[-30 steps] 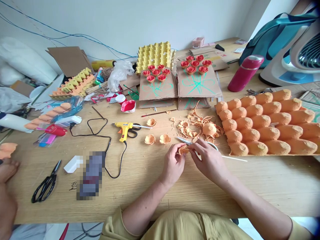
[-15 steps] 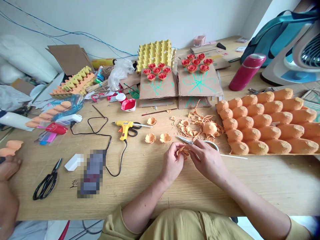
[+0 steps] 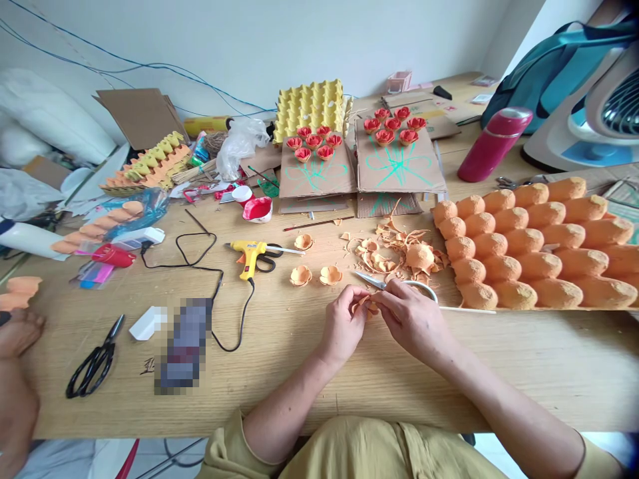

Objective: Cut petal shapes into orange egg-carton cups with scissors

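Observation:
Between the fingertips of my left hand (image 3: 344, 327) and my right hand (image 3: 415, 324) is a small orange egg-carton flower (image 3: 367, 306), mostly covered by the fingers. Both hands pinch it just above the table. Behind my right hand lie scissors (image 3: 372, 280) with a pale handle, their blades pointing left. Three orange carton flowers rest to the upper left: one in front (image 3: 300, 276), one beside it (image 3: 331, 275) and one behind (image 3: 303, 242). Curled orange carton scraps (image 3: 394, 241) are heaped beyond my hands.
An orange egg tray (image 3: 529, 256) lies at right, near a pink bottle (image 3: 494, 145). A yellow glue gun (image 3: 253, 258) and black scissors (image 3: 96, 362) lie left. Red flowers (image 3: 313, 141) stand on cardboard at the back. Another person's hand (image 3: 20, 330) rests at far left.
My fingers have shifted slightly on the carton flower, and less of it shows above them. At far left, the other person's hand and carton piece have moved a little.

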Available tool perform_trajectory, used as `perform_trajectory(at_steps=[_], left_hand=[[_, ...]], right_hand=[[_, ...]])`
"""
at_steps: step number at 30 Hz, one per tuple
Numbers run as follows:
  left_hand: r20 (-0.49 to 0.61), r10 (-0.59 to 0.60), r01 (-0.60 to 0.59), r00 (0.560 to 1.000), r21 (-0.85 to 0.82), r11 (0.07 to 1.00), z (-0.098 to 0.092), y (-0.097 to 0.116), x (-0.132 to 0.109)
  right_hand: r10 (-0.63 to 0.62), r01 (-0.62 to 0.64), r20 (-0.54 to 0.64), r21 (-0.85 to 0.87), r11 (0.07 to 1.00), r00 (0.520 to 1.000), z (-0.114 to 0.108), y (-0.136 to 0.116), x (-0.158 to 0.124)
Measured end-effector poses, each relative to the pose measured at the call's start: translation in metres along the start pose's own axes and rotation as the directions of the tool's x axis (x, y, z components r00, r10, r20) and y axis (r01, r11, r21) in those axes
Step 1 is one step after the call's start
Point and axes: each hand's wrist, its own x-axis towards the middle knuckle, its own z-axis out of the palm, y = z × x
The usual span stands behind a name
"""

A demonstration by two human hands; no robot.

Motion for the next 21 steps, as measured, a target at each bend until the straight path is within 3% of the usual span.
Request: perform_trajectory(at_steps=[7, 10, 15, 21], left_hand=[[0.018, -0.045, 0.046, 0.999, -0.08, 0.996, 0.0007, -0.0005, 0.0011], [-0.012, -0.033, 0.032, 0.999, -0.09, 0.995, 0.0005, 0.0007, 0.0014], [-0.055, 0.029, -0.031, 0.998, -0.039, 0.999, -0.0004, 0.0011, 0.0015], [-0.021, 0.059, -0.059, 0.998, 0.023, 0.998, -0.0012, -0.0016, 0.0006]], right_hand=[[-0.061, 0.062, 0.007, -0.087, 0.994, 0.998, 0.0004, 0.0017, -0.0017], [-0.047, 0.046, -0.016, -0.033, 0.998, 0.999, 0.0002, 0.0025, -0.0009], [-0.01, 0.013, -0.042, 0.058, 0.998, 0.999, -0.001, 0.0031, 0.0001], [-0.059, 0.059, -0.035, -0.008, 0.998, 0.998, -0.0019, 0.0025, -0.0002]])
